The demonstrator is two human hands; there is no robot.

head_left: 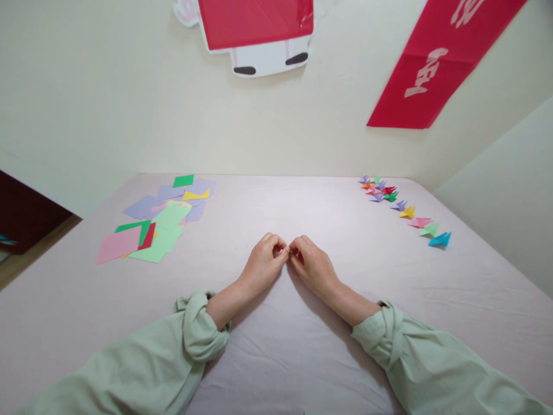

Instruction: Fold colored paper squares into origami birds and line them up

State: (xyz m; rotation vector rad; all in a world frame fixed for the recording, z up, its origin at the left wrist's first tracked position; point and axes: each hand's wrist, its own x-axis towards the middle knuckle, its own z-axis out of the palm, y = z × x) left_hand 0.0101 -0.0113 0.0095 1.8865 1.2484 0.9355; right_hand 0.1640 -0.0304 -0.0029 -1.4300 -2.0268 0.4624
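Over the middle of the table my left hand (264, 258) and my right hand (314, 264) meet at the fingertips. Both are closed in a pinch on a small piece of folded paper (291, 252). Only a tiny greenish bit of it shows; the fingers hide its shape. Off to the right, a slanting row of small folded paper cranes (440, 240) in several colours runs toward the wall. To the left lie loose paper squares, among them a pink sheet (118, 245) and a light green sheet (171, 216).
A pale cloth (268, 357) with light wrinkles covers the table, whose back edge meets a white wall (276, 127). On the wall hang a red and white cartoon cutout (259, 26) and a red banner (415, 104). Purple sheets (142, 207) overlap in the left pile.
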